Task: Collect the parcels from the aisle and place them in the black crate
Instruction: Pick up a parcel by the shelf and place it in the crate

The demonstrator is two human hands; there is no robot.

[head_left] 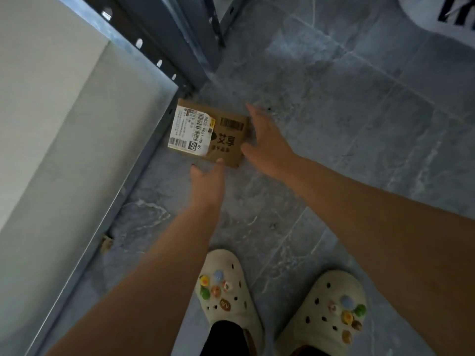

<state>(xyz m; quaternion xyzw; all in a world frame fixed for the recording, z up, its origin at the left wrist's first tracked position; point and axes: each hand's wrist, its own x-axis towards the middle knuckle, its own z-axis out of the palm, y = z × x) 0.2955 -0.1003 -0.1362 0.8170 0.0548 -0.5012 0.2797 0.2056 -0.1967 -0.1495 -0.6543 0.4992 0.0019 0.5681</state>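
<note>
Left grip [205, 177] and right grip [266, 141] are both released beside the flat parcel [226, 143] on the floor [347, 129], so I'd hook under its near and right edges before lifting.

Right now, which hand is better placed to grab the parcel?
Right, likely: the right hand spreads open over the parcel at its side edge; the left hand barely reaches the near edge.

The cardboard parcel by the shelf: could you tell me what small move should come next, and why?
Probably close both hands on the parcel to lift it: it lies flat on the floor, left hand open at its near edge, right hand open at its right edge.
</note>
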